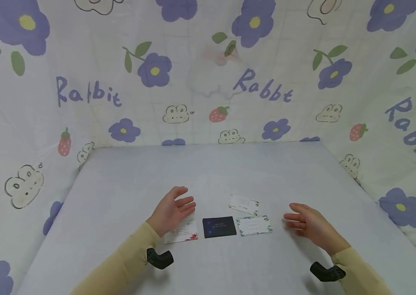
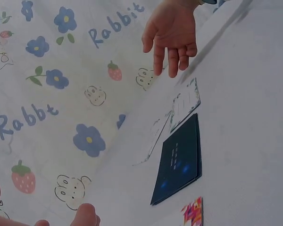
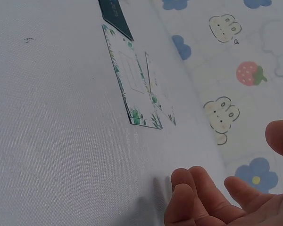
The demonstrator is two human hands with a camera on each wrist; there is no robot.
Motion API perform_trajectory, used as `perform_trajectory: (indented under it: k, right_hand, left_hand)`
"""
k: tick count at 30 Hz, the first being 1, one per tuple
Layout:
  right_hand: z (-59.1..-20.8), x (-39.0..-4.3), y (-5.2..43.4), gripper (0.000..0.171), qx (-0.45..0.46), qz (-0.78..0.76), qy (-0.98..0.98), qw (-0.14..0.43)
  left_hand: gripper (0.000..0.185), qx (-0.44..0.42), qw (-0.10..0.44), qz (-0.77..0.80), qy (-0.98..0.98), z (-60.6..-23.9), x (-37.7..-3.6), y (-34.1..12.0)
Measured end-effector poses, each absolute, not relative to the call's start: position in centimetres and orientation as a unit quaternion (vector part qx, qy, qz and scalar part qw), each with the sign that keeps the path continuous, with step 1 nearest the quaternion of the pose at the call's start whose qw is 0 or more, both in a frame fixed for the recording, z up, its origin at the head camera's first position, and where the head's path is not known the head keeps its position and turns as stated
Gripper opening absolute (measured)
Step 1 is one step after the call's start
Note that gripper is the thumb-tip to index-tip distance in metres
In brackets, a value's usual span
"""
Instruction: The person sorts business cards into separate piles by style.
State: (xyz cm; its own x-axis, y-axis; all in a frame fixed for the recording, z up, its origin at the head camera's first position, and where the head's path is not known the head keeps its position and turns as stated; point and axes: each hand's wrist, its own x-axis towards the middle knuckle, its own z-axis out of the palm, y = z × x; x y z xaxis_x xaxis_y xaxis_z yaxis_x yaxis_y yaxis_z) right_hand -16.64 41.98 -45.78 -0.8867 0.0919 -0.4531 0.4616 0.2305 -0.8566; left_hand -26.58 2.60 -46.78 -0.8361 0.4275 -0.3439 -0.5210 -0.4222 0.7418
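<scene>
My left hand (image 1: 171, 211) hovers over the left end of a row of cards, its fingers loosely extended and holding nothing. It partly hides a white card with red print and a red floral corner (image 1: 182, 235). To its right lies a dark blue stack of cards (image 1: 219, 227). Beside that is a white card stack with a green leafy border (image 1: 254, 225). Behind it a single white leafy card (image 1: 244, 204) lies at a slant. My right hand (image 1: 309, 225) is apart from the cards, to their right, palm turned inward and fingers relaxed; the right wrist view shows its fingers (image 3: 207, 197) near the cloth.
A pale cloth covers the table (image 1: 138, 172). Behind and at both sides hangs a white curtain (image 1: 193, 82) printed with purple flowers, strawberries and rabbits. Black devices (image 1: 160, 259) are strapped at both wrists, over the beige sleeves.
</scene>
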Motion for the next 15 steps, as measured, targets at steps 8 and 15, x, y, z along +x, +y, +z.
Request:
perform_trajectory:
  k: [8,15]
  right_hand:
    - [-45.6,-16.6,42.0,0.079,0.182,-0.599,0.764,0.155]
    - [-45.5,-16.9,41.7,0.08,0.177,-0.6,0.764,0.157]
  left_hand:
    - [0.066,-0.056,0.272,0.826,0.491,-47.3,-26.7,1.3]
    - [0.065,-0.055,0.27,0.819,0.504,-47.5,-27.3,1.7]
